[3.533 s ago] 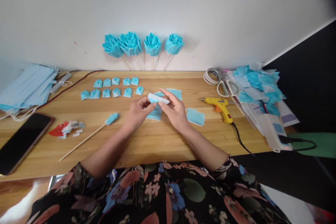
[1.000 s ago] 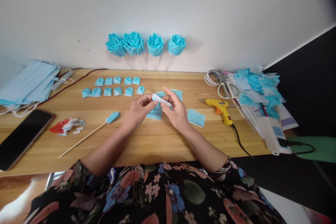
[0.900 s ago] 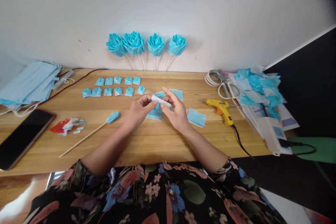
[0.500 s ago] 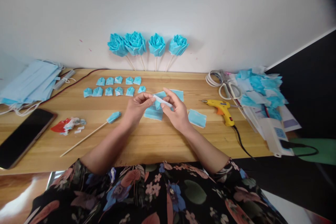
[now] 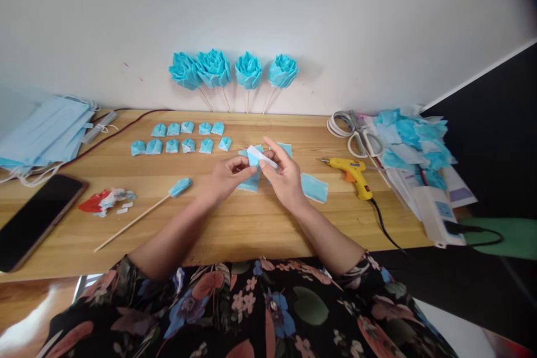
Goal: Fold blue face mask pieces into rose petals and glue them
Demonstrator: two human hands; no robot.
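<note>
Between my two hands is a small piece of blue and white mask fabric (image 5: 254,155), partly folded, its white side showing as a strip. The fingers of my left hand (image 5: 230,176) pinch its left end. My right hand (image 5: 285,179) grips the other end between thumb and fingers, the index finger raised. Beneath and behind the hands lie flat blue fabric rectangles (image 5: 250,183), partly covered. Another blue rectangle (image 5: 314,187) lies to the right of my right hand. Left of my left hand rests a wooden stick with a blue fabric bud (image 5: 180,187) at its tip.
Several folded blue petals (image 5: 172,146) sit in two rows. Blue fabric flowers (image 5: 248,70) on sticks lean against the wall. A yellow glue gun (image 5: 351,173), scissors (image 5: 364,140), tape (image 5: 340,123) and fabric scraps (image 5: 413,137) are on the right; masks (image 5: 48,128) and a phone (image 5: 39,221) on the left.
The fabric piece has turned in my fingers, with its left end now standing higher and more blue showing. My left hand has shifted slightly right. The whole view has moved a little.
</note>
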